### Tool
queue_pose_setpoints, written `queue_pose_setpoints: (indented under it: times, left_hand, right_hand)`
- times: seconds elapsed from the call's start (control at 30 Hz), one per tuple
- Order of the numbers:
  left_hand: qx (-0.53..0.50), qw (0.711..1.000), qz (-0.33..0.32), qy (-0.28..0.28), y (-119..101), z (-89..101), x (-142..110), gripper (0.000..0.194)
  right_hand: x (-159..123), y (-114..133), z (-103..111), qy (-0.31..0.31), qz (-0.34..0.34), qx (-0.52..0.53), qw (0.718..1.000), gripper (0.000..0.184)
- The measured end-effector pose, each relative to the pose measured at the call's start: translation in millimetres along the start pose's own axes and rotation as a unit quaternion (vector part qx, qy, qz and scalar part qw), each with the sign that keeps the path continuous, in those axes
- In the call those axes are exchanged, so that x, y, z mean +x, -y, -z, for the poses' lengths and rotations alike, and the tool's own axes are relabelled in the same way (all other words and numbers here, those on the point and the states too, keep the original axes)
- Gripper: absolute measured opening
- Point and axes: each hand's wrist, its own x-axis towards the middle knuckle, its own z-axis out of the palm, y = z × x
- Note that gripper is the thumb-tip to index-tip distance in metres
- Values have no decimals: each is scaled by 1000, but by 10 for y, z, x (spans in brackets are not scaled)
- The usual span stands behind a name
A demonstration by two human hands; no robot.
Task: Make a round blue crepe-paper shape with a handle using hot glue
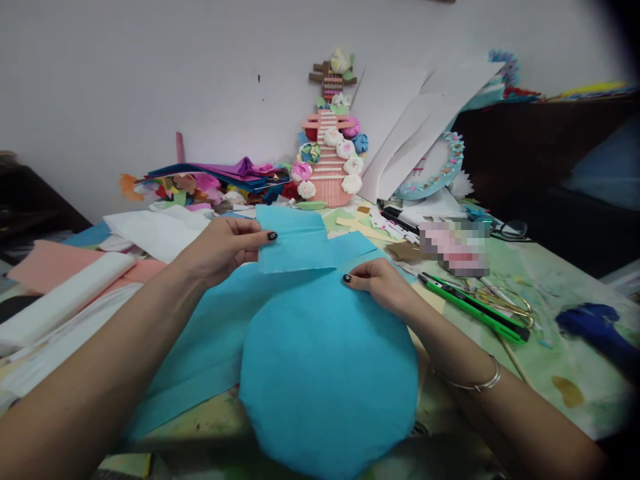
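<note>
My left hand [220,250] pinches a small rectangular sheet of light blue paper [295,240] by its left edge, thumb on top. My right hand [377,283] grips the upper right rim of a round blue paper-covered disc [330,373], its thumb lying on the blue face. The disc tilts toward me at the table's front edge. Between the hands, the small sheet overlaps another blue paper strip [353,248] above the disc; whether that strip joins the disc, I cannot tell. A large blue paper sheet [200,360] is spread on the left, partly under my left arm.
A green box cutter [475,308] and gold-handled scissors [505,301] lie at the right, with dark blue crumpled material [593,327] beyond. White paper rolls [70,300] are at left. A flower-decorated pink paper instrument [327,160] leans on the wall near white sheets [415,127].
</note>
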Motion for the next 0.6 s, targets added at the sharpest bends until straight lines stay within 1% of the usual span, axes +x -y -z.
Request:
queue_pose_setpoints:
  times: [0.17,0.27,0.4,0.6]
  left_hand:
    - [-2,998,53,-18,206,198,101,32]
    - [-13,997,82,-11,323,275,160,33]
    - [-27,993,113,8,444,332,195,34]
    - [-56,990,124,26,568,369,203,32]
  right_hand:
    - [1,7,9,-24,0,1,1000,35]
    - [-4,8,11,-35,0,10,999,36]
    - [-18,2,20,-39,7,34,999,37]
    - [-58,40,31,-49,37,57,996,36]
